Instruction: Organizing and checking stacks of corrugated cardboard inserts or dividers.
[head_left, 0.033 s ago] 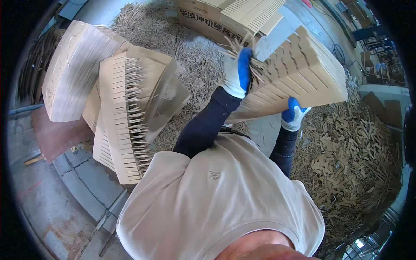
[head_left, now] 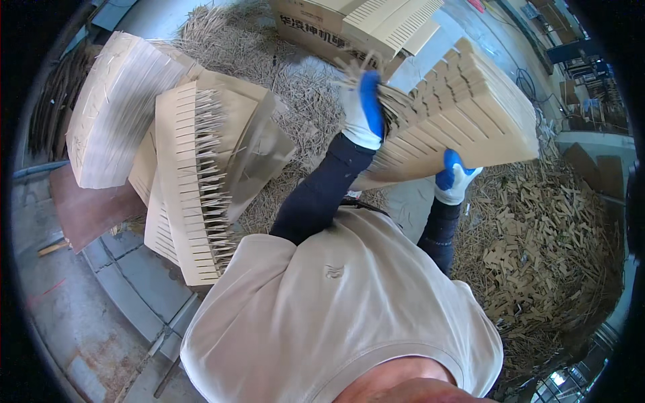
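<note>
A thick stack of slotted cardboard sheets [head_left: 463, 111] stands tilted in front of me. My right hand [head_left: 457, 177], in a blue and white glove, grips its lower edge with the thumb on the front face. At the stack's slotted left end is my left hand [head_left: 363, 111], gloved alike and closed around a bunch of thin cardboard strips [head_left: 395, 102]. Some strip ends poke out above the glove; the fingertips are partly hidden.
On my left lie more slotted cardboard sheets [head_left: 176, 181] with strips sticking out, beside a thick cardboard stack [head_left: 117, 111]. A printed cardboard box [head_left: 309, 30] stands ahead. Scrap strips [head_left: 222, 40] litter the floor, with a large scrap heap [head_left: 544, 248] at right.
My left hand has shifted slightly left, and the strips in it have moved along. The stack's upper left end has tilted a little; my right hand keeps its hold.
</note>
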Demonstrator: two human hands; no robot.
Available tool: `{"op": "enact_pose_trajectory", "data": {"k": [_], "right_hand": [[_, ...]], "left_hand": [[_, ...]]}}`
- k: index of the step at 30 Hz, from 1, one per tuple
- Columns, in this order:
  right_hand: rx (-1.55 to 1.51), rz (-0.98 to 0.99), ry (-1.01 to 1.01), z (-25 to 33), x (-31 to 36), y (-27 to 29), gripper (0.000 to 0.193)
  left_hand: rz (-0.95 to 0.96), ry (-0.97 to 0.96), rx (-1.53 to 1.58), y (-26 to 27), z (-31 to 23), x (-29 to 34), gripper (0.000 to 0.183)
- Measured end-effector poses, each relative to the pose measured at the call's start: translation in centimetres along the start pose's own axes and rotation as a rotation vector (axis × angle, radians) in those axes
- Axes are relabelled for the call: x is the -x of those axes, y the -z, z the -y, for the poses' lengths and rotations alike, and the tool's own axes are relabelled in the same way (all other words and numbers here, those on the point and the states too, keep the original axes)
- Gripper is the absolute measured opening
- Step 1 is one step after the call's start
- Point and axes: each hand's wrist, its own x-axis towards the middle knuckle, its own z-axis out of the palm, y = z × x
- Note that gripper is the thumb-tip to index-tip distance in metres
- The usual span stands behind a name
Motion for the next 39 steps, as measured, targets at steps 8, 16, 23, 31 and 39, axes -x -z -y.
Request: {"op": "enact_pose_trajectory", "data": {"k": [8,16,23,31,39], "right_hand": [[0.035,-0.067,0.068,-0.6,0.1,-0.7,0.090],[-0.068,-0.100,-0.006,1.8,-1.1,-4.3,0.075],[0.045,0.041,0.039,1.4,-2.5,-1.2,0.080],[0.003,0.053,0.027,3.8,-3.6,-2.2,0.082],[0.081,0.090,-0.042,4.0,-2.9,-1.5,0.078]], "left_hand": [[-0.160,0.576,0.903,-0.4,-2.9,-2.2,0.025],[-0.138,0.622,1.026,1.7,0.3,-3.5,0.035],[0.037,0.444,0.912,2.4,-1.9,-1.8,0.071],[0.528,0.037,0.097,1.9,1.8,0.3,0.035],[0.343,-0.199,-0.419,0.4,-1.8,0.9,0.011]]}}
